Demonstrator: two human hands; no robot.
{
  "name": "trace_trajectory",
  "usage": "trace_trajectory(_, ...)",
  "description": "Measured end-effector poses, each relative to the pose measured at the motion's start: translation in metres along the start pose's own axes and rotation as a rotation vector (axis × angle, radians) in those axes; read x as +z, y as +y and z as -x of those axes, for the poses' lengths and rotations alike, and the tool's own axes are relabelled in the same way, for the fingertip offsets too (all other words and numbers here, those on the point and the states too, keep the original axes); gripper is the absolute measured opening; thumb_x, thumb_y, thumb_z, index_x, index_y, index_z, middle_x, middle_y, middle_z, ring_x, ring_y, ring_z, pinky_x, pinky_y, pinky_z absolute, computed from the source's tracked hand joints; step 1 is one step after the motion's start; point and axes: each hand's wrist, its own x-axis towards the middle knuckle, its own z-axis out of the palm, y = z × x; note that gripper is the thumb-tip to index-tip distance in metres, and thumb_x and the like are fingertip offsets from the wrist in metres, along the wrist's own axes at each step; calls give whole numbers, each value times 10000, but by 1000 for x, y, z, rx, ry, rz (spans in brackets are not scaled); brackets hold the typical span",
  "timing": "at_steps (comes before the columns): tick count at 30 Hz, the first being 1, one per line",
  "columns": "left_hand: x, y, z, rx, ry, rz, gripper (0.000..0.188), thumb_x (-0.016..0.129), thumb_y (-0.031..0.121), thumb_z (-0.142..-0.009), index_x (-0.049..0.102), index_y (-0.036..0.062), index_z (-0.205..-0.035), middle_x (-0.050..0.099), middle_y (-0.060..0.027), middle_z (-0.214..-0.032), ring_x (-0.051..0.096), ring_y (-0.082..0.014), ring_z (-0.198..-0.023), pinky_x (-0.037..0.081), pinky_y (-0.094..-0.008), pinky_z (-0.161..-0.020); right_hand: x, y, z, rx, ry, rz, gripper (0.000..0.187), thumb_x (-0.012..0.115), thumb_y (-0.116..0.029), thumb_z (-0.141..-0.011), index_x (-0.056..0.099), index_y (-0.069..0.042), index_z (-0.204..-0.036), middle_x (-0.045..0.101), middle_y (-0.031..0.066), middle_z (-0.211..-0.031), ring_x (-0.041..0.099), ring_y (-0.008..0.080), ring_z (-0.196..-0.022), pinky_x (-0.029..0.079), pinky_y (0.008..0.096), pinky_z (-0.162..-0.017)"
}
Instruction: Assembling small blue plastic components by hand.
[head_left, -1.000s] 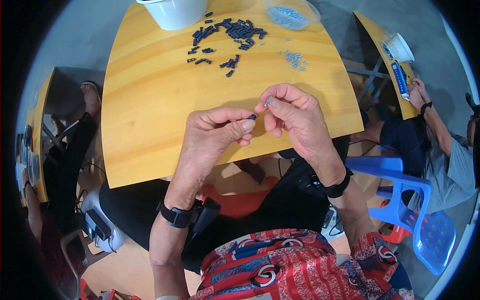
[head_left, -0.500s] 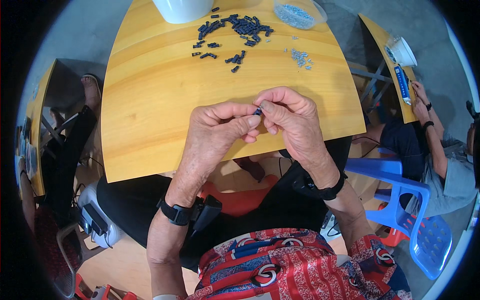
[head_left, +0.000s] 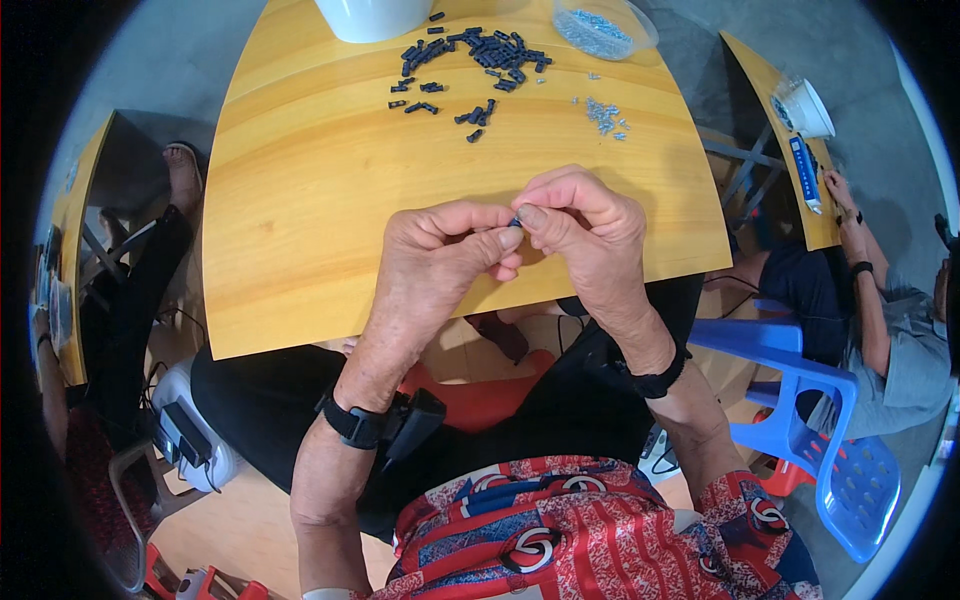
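At the centre of the frame, both hands meet above the near part of a yellow wooden table. The left hand is curled, its thumb and forefinger pinched together, and the right hand is curled the same way, fingertips pressed against those of the left. Between the two pinches sits a small dark blue part, only a sliver of it showing, so its shape cannot be told. Each wrist wears a black band. Toward the top of the frame, well apart from the hands, a heap of small dark pieces lies scattered on the table, with a few strays trailing toward the left. Just right of that heap lies a small scatter of tiny silvery bits. A white bowl stands at the top edge, left of the heap, and a clear shallow dish holding more pale bits stands at the top right of the table. At the right edge of the frame another person's hand rests on a second yellow table beside a white cup. A blue plastic chair stands at the lower right.
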Motion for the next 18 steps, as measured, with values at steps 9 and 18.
trace_trajectory(9, 0, -2, -1, 51, 11, -9, 121, 619, -13, -839, 672, -35, -945, 661, -74, -767, 594, -93, -672, 510, -220, -639, 1, -1, 0, 220, 30, -281, 76, 654, -73, -841, 635, -1, -860, 587, 0, -713, 506, 41, -614, 418, 182, -538)
trace_trajectory(18, 1, -3, -2, 69, 9, -17, 123, 618, -23, -834, 668, -41, -944, 656, -74, -761, 590, -97, -670, 507, -222, -639, 0, -1, 0, 175, 27, -202, 66, 650, -60, -840, 633, 0, -861, 601, 4, -737, 524, 41, -633, 436, 180, -549)
